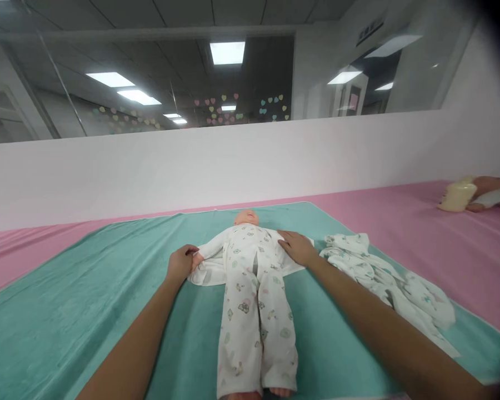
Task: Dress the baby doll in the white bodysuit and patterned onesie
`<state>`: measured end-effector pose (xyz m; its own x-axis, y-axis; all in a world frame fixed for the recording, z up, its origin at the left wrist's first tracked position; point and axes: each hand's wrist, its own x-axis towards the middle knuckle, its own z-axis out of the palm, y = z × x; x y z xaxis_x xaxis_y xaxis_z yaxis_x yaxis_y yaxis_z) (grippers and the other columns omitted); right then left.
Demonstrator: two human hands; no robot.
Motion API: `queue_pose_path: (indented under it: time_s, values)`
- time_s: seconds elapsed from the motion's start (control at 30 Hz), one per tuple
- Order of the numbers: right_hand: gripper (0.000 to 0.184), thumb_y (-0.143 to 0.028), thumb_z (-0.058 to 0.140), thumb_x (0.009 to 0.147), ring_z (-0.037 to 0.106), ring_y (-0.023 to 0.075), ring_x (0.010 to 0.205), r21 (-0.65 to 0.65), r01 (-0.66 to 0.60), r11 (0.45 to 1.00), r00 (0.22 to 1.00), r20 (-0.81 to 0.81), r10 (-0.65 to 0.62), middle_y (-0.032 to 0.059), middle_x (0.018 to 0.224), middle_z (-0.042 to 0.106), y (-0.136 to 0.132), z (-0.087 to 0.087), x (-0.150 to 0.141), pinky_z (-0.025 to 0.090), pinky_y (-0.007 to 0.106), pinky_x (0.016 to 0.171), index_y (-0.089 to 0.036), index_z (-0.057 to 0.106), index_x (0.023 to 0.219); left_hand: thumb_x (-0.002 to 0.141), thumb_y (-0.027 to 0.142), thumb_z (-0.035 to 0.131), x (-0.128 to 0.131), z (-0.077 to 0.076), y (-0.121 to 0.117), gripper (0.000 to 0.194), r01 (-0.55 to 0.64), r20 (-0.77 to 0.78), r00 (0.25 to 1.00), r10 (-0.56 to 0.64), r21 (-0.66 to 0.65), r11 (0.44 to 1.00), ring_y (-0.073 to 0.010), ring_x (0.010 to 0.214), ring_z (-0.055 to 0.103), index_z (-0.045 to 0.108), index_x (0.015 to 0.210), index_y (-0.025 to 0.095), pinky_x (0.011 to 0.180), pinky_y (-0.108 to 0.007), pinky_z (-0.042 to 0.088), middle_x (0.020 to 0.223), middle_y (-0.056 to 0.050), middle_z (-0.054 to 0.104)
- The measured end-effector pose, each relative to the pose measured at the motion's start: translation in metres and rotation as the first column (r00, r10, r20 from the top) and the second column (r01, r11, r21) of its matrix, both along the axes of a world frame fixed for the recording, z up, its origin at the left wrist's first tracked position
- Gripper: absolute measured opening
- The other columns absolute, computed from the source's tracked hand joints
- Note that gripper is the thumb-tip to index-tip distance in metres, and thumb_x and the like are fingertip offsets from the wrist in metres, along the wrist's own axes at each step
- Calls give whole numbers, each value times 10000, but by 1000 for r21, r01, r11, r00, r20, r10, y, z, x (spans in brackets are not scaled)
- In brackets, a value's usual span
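A baby doll [250, 278] in white printed clothes lies on its back on a teal towel [87, 300], head away from me. My left hand [181, 264] is closed around the doll's small hand at the end of its sleeve [210, 261]. My right hand [295, 247] lies flat on the doll's other side, fingers stretched over the chest and the spread garment there.
A crumpled white printed garment [383, 278] lies on the towel to the right. The towel covers a pink surface [441, 244] backed by a white wall. At the far right a second doll [489, 191] lies beside a cream bottle [456, 197].
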<state>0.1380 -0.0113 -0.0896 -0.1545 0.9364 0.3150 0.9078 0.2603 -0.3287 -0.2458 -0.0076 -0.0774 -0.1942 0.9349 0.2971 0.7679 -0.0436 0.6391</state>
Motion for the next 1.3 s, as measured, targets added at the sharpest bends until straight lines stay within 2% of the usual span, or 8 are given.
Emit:
queue_pose_path:
  time_s: [0.23,0.33,0.43,0.57,0.7,0.83,1.03,1.3]
  values:
    - [489,-467,231,907,524,249,1025,-76,318,945,946,-42,-321,129,1077,605,9,-3,45,377,325,803,-165,585,1057,740,178,396,31,25,-21,347,-67,-25,997,72,164,984,-199,946,602,612,1004,243,822,-294,470,1104,-8,636]
    - [514,-471,255,891,509,314,1046,-89,456,886,885,-60,-462,201,1101,573,12,-2,55,376,394,803,-100,556,1080,780,262,384,69,40,-29,338,-33,-38,998,41,180,983,-207,900,611,600,1040,275,770,-299,491,1123,13,623]
    - [555,-514,254,877,572,315,945,-159,494,855,859,-65,-508,210,1024,608,15,0,65,403,404,742,-95,576,1047,807,285,378,119,54,-32,315,125,-167,981,-99,157,980,-206,978,577,606,1024,271,859,-297,449,1126,7,621]
    - [526,-559,313,841,611,284,857,-233,432,871,887,-67,-458,162,921,652,15,1,73,420,365,687,-152,643,880,848,332,366,183,68,-24,325,424,-434,813,-389,-17,905,-207,1106,498,607,1053,256,948,-302,367,1183,-20,590]
    - [421,-500,362,834,603,268,887,-237,383,893,905,-101,-414,127,947,656,14,1,75,417,337,683,-189,646,833,772,358,495,221,79,-1,274,365,-558,686,-467,-291,884,-254,1050,535,648,954,221,873,-339,401,1097,-85,631]
    - [416,-483,321,848,592,251,872,-205,410,889,877,-179,-446,115,929,650,15,-5,75,406,312,658,-196,622,823,638,342,632,242,82,22,232,310,-565,646,-514,-420,853,-279,900,604,673,830,219,784,-353,439,924,-92,685]
    - [494,-499,180,875,542,190,737,-98,475,875,799,-367,-475,77,783,619,24,-15,77,398,272,614,-194,542,733,452,308,773,259,76,36,450,259,-598,608,-523,-474,842,-361,1000,565,665,879,220,864,-459,391,1040,-134,659]
    - [430,-529,228,846,465,183,641,-72,578,813,614,-618,-491,57,677,558,37,-31,82,391,287,573,-216,453,656,500,246,761,238,86,39,639,258,-599,588,-544,-498,828,-319,1067,545,579,1112,259,829,-367,437,1193,-125,586]
